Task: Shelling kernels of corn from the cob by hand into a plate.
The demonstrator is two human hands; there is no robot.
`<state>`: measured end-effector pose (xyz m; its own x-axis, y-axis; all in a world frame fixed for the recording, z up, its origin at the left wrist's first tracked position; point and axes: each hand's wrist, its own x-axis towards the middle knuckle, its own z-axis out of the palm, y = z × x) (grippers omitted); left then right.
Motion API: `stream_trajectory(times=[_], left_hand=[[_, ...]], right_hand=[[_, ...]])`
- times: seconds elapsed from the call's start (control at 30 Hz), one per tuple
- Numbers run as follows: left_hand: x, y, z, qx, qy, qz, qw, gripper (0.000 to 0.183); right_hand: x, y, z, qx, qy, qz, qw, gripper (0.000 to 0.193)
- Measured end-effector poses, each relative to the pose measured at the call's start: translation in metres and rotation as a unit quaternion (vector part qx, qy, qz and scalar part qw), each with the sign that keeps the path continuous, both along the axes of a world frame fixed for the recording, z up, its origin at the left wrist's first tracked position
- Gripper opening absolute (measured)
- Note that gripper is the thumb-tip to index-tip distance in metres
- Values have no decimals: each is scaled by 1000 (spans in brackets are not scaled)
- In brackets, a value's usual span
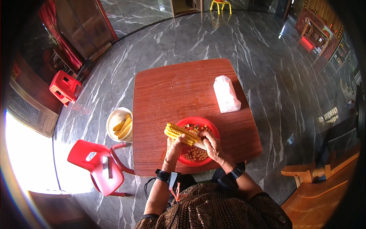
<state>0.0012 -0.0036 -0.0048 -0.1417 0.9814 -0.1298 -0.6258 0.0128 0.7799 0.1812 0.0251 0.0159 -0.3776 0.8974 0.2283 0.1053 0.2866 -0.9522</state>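
A yellow corn cob (183, 133) is held slantwise between my two hands, over a round red basin (215, 134). My left hand (175, 147) is closed round its left part, where the kernels are still on. At the other end, my right hand (213, 147) grips the cob, with its thumb and fingers near a pale, bare stretch stripped of kernels. Loose kernels (195, 154), mostly yellow with some darker ones, lie in the basin below. The basin rests near the table's front edge.
The brown wooden table (167, 93) carries a white soft packet (226, 94) at its right. Left of it stands a white bucket (110, 124) with several corn cobs (124, 128). A red chair (93, 162) is at the near left, a red stool (65, 87) farther off.
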Motion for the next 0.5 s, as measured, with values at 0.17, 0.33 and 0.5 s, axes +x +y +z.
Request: stream_trajectory(times=[0.17, 0.33, 0.5], left_hand=[[3, 1, 9, 9, -11, 1, 1000, 42], [2, 0, 8, 19, -7, -6, 1000, 43], [3, -1, 8, 18, -8, -2, 1000, 44]], right_hand=[[8, 5, -2, -79, 48, 6, 996, 26], [10, 10, 4, -101, 78, -6, 992, 36], [12, 15, -14, -126, 155, 30, 979, 43]])
